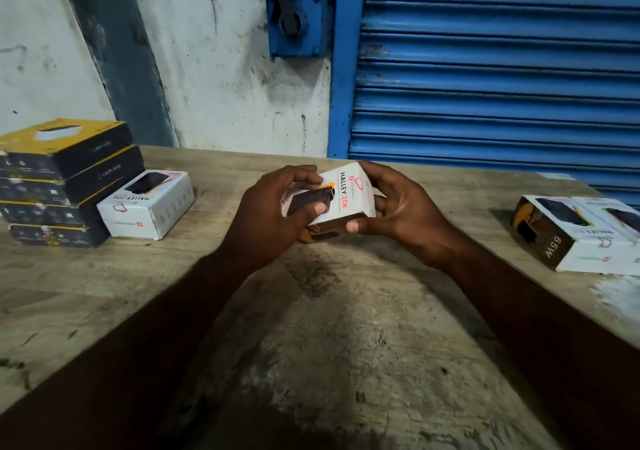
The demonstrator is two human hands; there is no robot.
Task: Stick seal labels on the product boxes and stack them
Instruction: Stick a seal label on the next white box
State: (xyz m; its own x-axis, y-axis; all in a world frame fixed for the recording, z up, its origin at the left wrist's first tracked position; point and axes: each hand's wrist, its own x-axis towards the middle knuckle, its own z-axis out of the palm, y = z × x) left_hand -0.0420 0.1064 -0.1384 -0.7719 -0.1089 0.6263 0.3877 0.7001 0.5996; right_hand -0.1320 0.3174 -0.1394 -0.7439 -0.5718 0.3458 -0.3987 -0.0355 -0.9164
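The desk [346, 345] bore a stack of dark boxes [62, 183] at frame left, seemingly finished. At centre the product box [349, 193] was held tilted, probably to expose a flap for sealing, with the left hand [263, 221] and right hand [408, 214] curled round its ends.

A single head cam is worn, aimed fwd and down over the bench [346, 363]. The bench's near edge is cut off by the frame bottom. Its far edge is seen a bit above mid-frame, w/ the wall [214, 69] and blue shutter [485, 69] beyond it. Left hand [273, 207] and right hand [401, 207], w/ the white box [346, 193] gripped between them, are framed approx. at centre, near the lens. Both bench sides are run out to the frame edges. Straight lines are bowed by the wide-angle lens.
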